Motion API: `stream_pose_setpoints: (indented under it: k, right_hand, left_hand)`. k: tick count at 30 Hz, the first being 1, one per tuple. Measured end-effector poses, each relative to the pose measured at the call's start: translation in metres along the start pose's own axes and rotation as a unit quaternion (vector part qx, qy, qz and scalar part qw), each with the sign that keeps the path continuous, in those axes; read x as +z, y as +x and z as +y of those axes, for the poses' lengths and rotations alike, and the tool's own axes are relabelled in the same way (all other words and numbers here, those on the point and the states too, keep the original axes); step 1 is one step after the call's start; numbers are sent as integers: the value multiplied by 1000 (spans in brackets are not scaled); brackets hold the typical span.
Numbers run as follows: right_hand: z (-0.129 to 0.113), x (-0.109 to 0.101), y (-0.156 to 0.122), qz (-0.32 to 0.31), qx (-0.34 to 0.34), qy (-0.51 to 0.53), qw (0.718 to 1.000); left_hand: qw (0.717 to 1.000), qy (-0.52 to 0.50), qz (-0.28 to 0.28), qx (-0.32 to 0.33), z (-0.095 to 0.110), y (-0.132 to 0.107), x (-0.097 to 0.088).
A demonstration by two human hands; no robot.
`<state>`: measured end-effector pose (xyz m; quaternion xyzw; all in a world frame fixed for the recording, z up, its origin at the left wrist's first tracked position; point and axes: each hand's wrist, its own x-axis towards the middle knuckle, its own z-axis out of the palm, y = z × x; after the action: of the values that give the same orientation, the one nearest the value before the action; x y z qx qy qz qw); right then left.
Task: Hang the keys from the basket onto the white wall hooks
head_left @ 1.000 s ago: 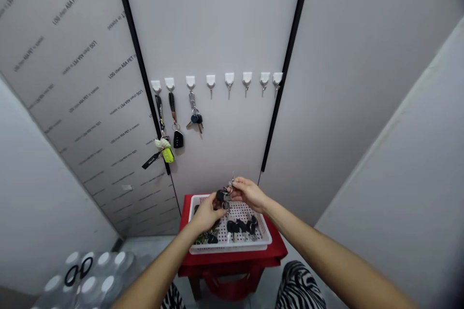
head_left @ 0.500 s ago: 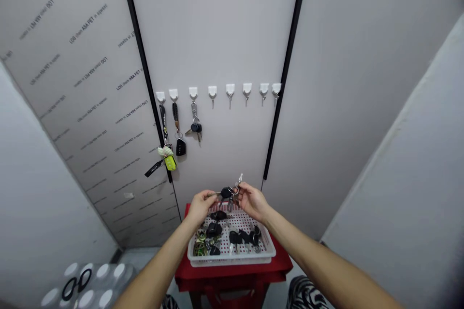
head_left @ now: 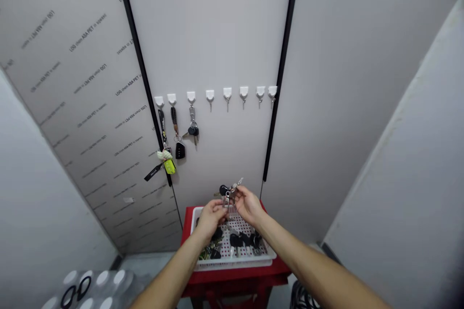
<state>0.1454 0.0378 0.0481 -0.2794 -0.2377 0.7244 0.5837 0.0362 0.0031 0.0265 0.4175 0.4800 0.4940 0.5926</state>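
The right hand (head_left: 251, 204) is curled, its thumb and fingertips pinched on the metal clasp of a bunch of silver keys with a black plastic fob (head_left: 228, 192), which hangs in the air just above the far rim of the white perforated plastic basket (head_left: 232, 264). The left hand (head_left: 211, 213) now sits close against the right, fingers closed on the underside of the bunch; half a second ago it is drawn out to the side, pinching one key blade away from the fob, and a second ago it is down inside the basket while the right hand alone has the bunch. So the bunch is now held by both hands, drawn together and clear of the basket. More black-headed keys (head_left: 239, 240) lie loose in the basket, which rests on a red bench (head_left: 217, 282). On the grey wall above the basket runs a row of white hooks (head_left: 226, 92); the three leftmost carry key sets, one with a yellow-green tag (head_left: 168, 166), and the other five are bare.
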Motion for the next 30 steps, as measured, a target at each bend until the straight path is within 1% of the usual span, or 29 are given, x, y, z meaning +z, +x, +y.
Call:
stream_pose_setpoints:
  k: [3,5,6,7,9,10,11,12,14,15,16,17,18,19,21,23,24,27,29,30]
  right_hand:
    - [-2,-1,-3,3,-3,-65,998]
    - [-4,-5,-4,10,3,-157,988]
    - [-4,-8,-3,27,-5,-216,976]
    - [-5,-10,-2,51,-29,-277,959]
    - [-5,-12,0,84,-113,-384,912]
    - [-5,-11,1,75,-156,-425,889]
    - [-5,-9,2,43,-186,-456,869]
    - [-5,-6,2,-11,-199,-477,856]
    - [-4,4,2,-128,-187,-494,839]
    - [-4,9,3,-166,-178,-492,836]
    - [-5,15,4,-186,-172,-487,836]
    - [-7,22,6,-189,-169,-483,838]
    - [-11,29,10,-180,-169,-479,842]
    - [-16,38,14,-165,-173,-476,847]
    - [-32,58,25,-134,-192,-465,854]
    - [-51,83,37,-101,-223,-446,861]
    - [-61,97,43,-85,-242,-433,864]
    - [-87,136,60,-55,-296,-406,863]
    - [-98,156,73,-36,-330,-403,853]
    - [-102,163,78,-36,-345,-409,844]
  left_hand:
    - [995,39,71,57,7,6,-4]
    - [983,109,104,102,17,9,-10]
    - [972,160,113,130,23,9,-13]
    - [957,215,115,159,30,9,-15]
    - [920,317,97,209,43,8,-17]
    - [902,357,81,228,49,7,-16]
    - [887,388,64,243,55,7,-15]
    - [875,410,46,255,60,7,-14]
    - [858,434,14,273,71,9,-11]
    - [854,439,1,280,77,10,-10]
    - [851,440,-10,285,84,11,-10]
    - [851,438,-14,290,91,13,-10]
    - [852,432,-8,295,99,15,-11]
    - [855,421,11,302,107,18,-12]
    - [860,391,76,319,126,23,-14]
    - [854,370,135,340,145,29,-14]
    - [847,370,151,351,153,32,-14]
    - [821,393,155,383,176,39,-7]
    - [804,414,146,400,189,44,-1]
    - [795,427,140,407,193,46,2]
